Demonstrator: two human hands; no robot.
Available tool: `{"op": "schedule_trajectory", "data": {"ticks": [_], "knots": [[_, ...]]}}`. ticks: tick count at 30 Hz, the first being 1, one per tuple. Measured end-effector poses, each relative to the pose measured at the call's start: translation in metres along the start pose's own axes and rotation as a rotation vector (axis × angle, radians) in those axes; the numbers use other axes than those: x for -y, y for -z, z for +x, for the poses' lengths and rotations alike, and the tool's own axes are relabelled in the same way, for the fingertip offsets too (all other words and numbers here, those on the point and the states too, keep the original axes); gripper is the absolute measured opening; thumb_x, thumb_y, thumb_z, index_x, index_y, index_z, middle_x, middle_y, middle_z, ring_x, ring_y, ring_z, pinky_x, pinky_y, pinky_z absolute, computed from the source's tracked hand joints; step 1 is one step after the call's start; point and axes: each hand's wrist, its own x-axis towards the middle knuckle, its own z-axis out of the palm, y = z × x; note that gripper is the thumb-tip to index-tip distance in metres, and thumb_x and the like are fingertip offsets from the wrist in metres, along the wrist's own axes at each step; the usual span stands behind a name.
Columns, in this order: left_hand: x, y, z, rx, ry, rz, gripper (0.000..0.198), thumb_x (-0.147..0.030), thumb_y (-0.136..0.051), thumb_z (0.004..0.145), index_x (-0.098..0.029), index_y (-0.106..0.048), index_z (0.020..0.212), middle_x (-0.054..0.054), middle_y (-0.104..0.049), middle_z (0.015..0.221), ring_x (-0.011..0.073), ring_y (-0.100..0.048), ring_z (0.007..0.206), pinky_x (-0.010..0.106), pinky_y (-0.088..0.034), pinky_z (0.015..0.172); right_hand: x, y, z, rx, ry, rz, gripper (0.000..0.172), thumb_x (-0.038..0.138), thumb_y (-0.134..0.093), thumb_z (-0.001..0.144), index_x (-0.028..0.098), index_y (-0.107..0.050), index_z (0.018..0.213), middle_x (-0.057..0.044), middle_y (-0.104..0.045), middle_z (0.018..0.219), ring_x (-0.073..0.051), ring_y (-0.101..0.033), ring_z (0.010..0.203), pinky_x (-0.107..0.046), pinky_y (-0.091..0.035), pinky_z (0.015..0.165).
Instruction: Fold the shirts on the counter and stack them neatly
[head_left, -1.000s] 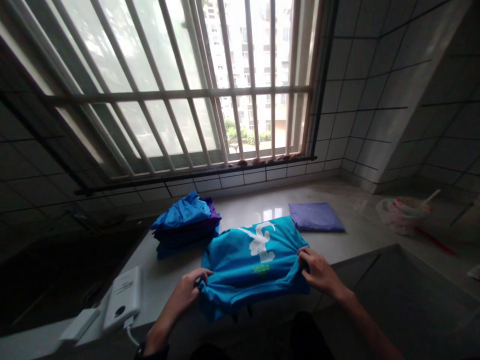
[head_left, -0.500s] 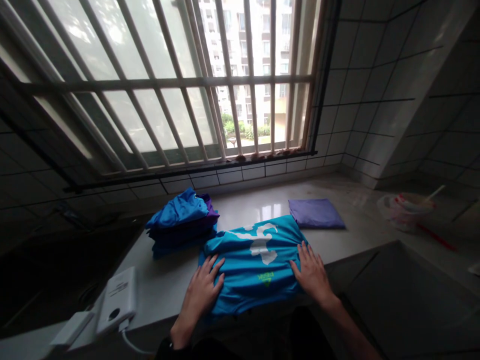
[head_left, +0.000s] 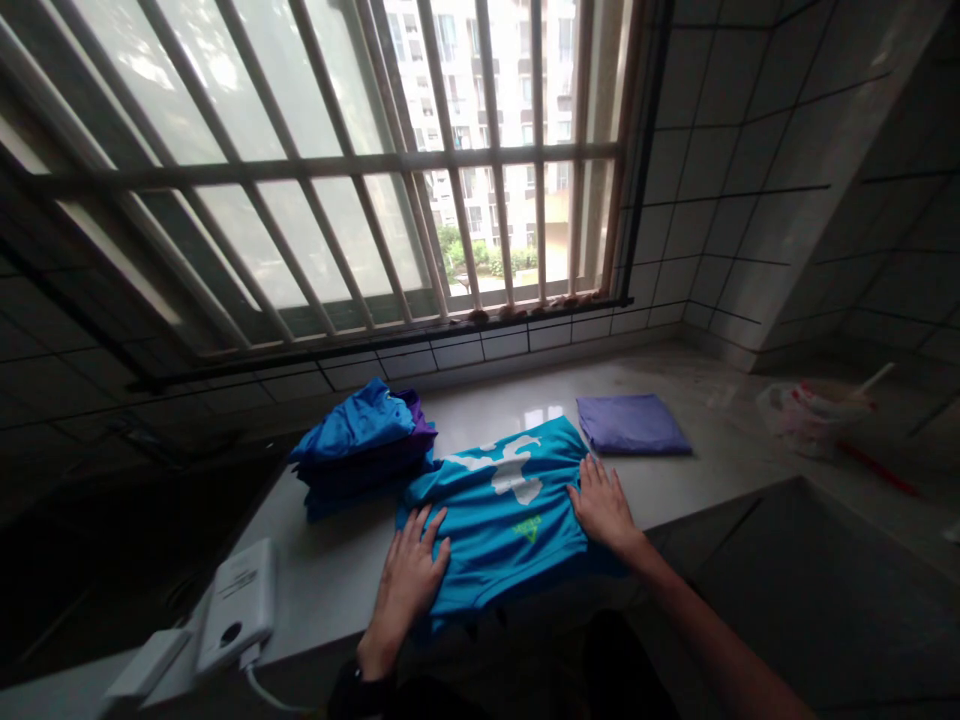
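A turquoise T-shirt (head_left: pixel 487 545) with a white print and a small green logo lies on the counter in front of me, its near edge hanging slightly over the front. My left hand (head_left: pixel 412 565) rests on its left side, fingers apart. On its right side lies my right hand (head_left: pixel 604 503), fingers stretched out and pressing the cloth, which is wrinkled there. Behind and to the left sits a stack of folded blue and purple clothes (head_left: pixel 364 440). A folded lavender cloth (head_left: pixel 632 424) lies just beyond the shirt's far right corner.
On the left of the white counter (head_left: pixel 322 570) is a white power bank (head_left: pixel 238 603) with a cable, beside another white block (head_left: pixel 148 664). A dark sink area (head_left: pixel 97 540) lies further left. To the right stands a plastic-wrapped tub (head_left: pixel 814 412). A barred window (head_left: pixel 450 160) is behind.
My right hand has moved up and to the left, shifting the shirt's right side the same way. The print and logo moved slightly left and up. My left hand has stayed nearly in place.
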Motion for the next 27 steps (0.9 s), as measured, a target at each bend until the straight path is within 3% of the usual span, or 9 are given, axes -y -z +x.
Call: {"op": "schedule_trajectory", "data": {"ticks": [5, 7, 9, 12, 15, 18, 20, 23, 27], "knots": [[-0.033, 0.009, 0.002, -0.020, 0.103, 0.093, 0.049, -0.028, -0.043, 0.100, -0.018, -0.055, 0.146, 0.015, -0.052, 0.153, 0.0340, -0.045, 0.144, 0.055, -0.042, 0.115, 0.012, 0.044, 0.056, 0.127, 0.145, -0.028, 0.058, 0.032, -0.035, 0.105, 0.002, -0.037, 0.155, -0.022, -0.031, 0.163, -0.031, -0.031, 0.152, -0.051, -0.022, 0.123], [-0.043, 0.009, -0.004, -0.039, 0.138, 0.105, 0.049, -0.026, -0.044, 0.100, -0.016, -0.055, 0.146, 0.017, -0.052, 0.153, 0.0355, -0.045, 0.143, 0.056, -0.042, 0.114, 0.022, 0.057, 0.056, 0.141, 0.154, -0.042, 0.057, 0.027, -0.038, 0.103, 0.004, -0.039, 0.155, -0.023, -0.031, 0.163, -0.032, -0.030, 0.152, -0.052, -0.021, 0.123], [-0.046, 0.006, -0.014, -0.057, 0.147, 0.100, 0.049, -0.025, -0.045, 0.099, -0.015, -0.056, 0.146, 0.017, -0.052, 0.153, 0.0360, -0.046, 0.143, 0.055, -0.043, 0.114, 0.035, 0.062, 0.038, 0.095, 0.176, -0.035, 0.058, 0.025, -0.040, 0.102, 0.007, -0.037, 0.156, -0.022, -0.029, 0.164, -0.033, -0.028, 0.153, -0.051, -0.023, 0.122], [-0.041, 0.004, -0.028, -0.059, 0.095, 0.091, 0.050, -0.025, -0.045, 0.099, -0.017, -0.055, 0.147, 0.016, -0.051, 0.154, 0.0351, -0.046, 0.143, 0.052, -0.045, 0.113, 0.045, 0.054, -0.013, 0.062, 0.219, 0.031, 0.058, 0.032, -0.047, 0.101, 0.017, -0.040, 0.157, -0.019, -0.034, 0.163, -0.033, -0.037, 0.149, -0.047, -0.037, 0.115], [-0.035, 0.009, -0.034, -0.046, 0.065, 0.116, 0.049, -0.023, -0.045, 0.098, -0.019, -0.055, 0.146, 0.013, -0.051, 0.154, 0.0325, -0.047, 0.143, 0.049, -0.046, 0.112, 0.035, 0.042, -0.061, 0.099, 0.200, 0.041, 0.051, 0.033, -0.051, 0.099, 0.021, -0.053, 0.148, -0.017, -0.048, 0.155, -0.034, -0.047, 0.140, -0.048, -0.045, 0.107], [-0.037, 0.024, -0.027, -0.036, 0.079, 0.147, 0.045, -0.019, -0.045, 0.096, -0.017, -0.063, 0.137, 0.014, -0.059, 0.146, 0.0307, -0.053, 0.137, 0.046, -0.047, 0.111, 0.015, 0.036, -0.083, 0.049, 0.210, 0.074, 0.042, 0.031, -0.051, 0.099, 0.021, -0.062, 0.139, -0.016, -0.062, 0.139, -0.030, -0.061, 0.124, -0.045, -0.049, 0.102], [-0.039, 0.033, -0.018, -0.044, 0.054, 0.137, 0.040, -0.019, -0.045, 0.096, -0.017, -0.068, 0.130, 0.014, -0.064, 0.140, 0.0285, -0.058, 0.131, 0.044, -0.048, 0.109, 0.005, 0.032, -0.087, -0.006, 0.148, 0.111, 0.044, 0.031, -0.050, 0.100, 0.020, -0.061, 0.141, -0.017, -0.064, 0.135, -0.029, -0.064, 0.117, -0.041, -0.051, 0.098], [-0.037, 0.038, -0.004, -0.034, -0.019, 0.103, 0.039, -0.026, -0.050, 0.097, -0.023, -0.067, 0.133, 0.011, -0.060, 0.146, 0.0287, -0.053, 0.137, 0.047, -0.044, 0.113, 0.002, 0.019, -0.085, -0.042, 0.047, 0.109, 0.053, 0.033, -0.055, 0.098, 0.019, -0.053, 0.149, -0.021, -0.051, 0.151, -0.035, -0.051, 0.136, -0.045, -0.046, 0.107], [-0.026, 0.029, 0.001, 0.053, 0.017, 0.079, 0.047, -0.030, -0.049, 0.099, -0.025, -0.057, 0.144, 0.009, -0.049, 0.157, 0.0295, -0.042, 0.147, 0.050, -0.040, 0.116, 0.007, -0.002, -0.077, -0.009, 0.059, 0.074, 0.053, 0.034, -0.053, 0.100, 0.020, -0.052, 0.151, -0.019, -0.037, 0.162, -0.041, -0.030, 0.150, -0.054, -0.033, 0.118]]}}
